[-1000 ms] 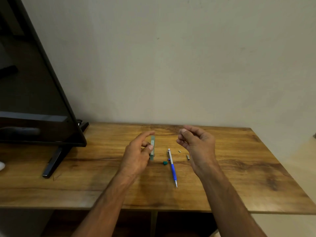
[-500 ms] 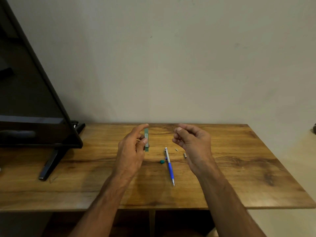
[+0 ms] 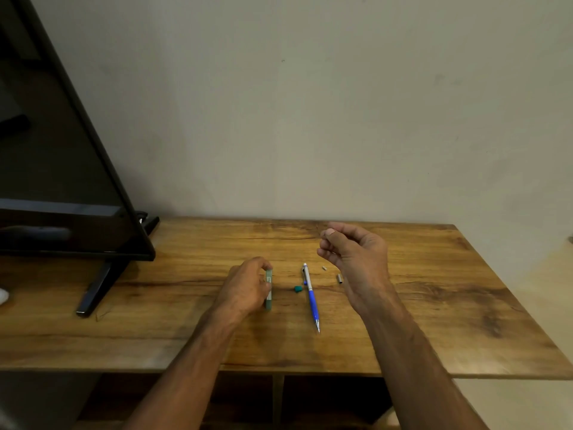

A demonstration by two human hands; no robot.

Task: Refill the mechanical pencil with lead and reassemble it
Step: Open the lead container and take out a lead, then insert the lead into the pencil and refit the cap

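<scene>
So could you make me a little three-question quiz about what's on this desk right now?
1. True or false: the blue mechanical pencil lies on the wooden table, held by neither hand.
2. Which hand grips the green lead case? A) left hand B) right hand
3. Fill in: the small teal cap lies between the lead case and the ____.

Key: 1 true; 2 A; 3 pencil.
</scene>
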